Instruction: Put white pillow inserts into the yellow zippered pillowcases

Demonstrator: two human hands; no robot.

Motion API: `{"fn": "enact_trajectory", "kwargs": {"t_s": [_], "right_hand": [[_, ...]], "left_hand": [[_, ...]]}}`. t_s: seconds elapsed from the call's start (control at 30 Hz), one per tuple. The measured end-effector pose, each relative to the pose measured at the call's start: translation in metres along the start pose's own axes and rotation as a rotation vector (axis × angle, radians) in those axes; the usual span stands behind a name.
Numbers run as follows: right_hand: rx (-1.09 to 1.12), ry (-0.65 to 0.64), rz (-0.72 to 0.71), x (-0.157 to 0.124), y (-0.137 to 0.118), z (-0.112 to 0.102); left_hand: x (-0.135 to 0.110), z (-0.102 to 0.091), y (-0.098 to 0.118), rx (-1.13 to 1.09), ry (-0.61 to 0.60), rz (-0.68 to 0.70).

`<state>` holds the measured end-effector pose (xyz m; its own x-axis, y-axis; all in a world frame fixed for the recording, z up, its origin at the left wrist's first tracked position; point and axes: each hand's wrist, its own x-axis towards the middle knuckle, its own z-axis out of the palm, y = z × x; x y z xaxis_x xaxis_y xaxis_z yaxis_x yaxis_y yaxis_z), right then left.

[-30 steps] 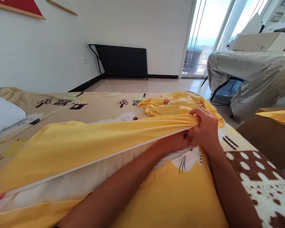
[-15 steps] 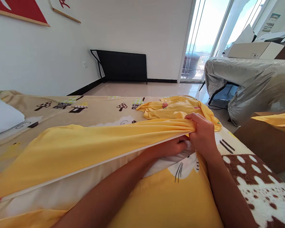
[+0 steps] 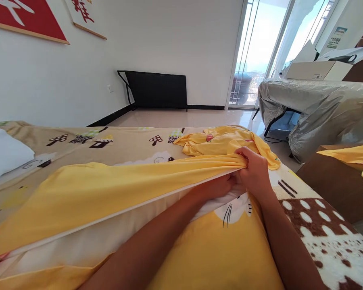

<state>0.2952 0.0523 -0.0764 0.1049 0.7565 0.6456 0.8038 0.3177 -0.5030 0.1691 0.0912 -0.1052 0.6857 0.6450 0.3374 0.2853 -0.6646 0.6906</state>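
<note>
Pillowcase [image 3: 115,181] edge in right hand [image 3: 255,173], left hand [image 3: 222,186] seemingly inside.

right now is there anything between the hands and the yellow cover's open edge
Nothing visible. The right hand pinches the yellow cover at the corner of its opening, and the left hand reaches in beside it, against the white inner pillow.

Pillow [image 3: 6,152] far left on bed [image 3: 124,141]; crumpled cloth [image 3: 220,141] behind cover [image 3: 109,185]; draped table [image 3: 314,104] right

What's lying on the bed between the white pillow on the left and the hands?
In the head view, a yellow cover stretches from beside the white pillow to the right hand, which pinches its edge.
</note>
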Motion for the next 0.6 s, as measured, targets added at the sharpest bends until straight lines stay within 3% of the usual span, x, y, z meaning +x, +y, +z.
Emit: {"fn": "enact_trajectory", "kwargs": {"t_s": [0.23, 0.47, 0.6], "right_hand": [[-0.057, -0.165, -0.020, 0.000, 0.001, -0.009], [-0.227, -0.048, 0.019, -0.006, -0.006, -0.006], [-0.078, -0.034, -0.095, -0.004, -0.002, 0.001]], "left_hand": [[0.006, 0.004, -0.011, -0.280, 0.000, -0.001], [0.006, 0.001, -0.010, -0.157, -0.037, 0.002], [0.009, 0.003, -0.017, -0.081, -0.034, -0.079]]}}
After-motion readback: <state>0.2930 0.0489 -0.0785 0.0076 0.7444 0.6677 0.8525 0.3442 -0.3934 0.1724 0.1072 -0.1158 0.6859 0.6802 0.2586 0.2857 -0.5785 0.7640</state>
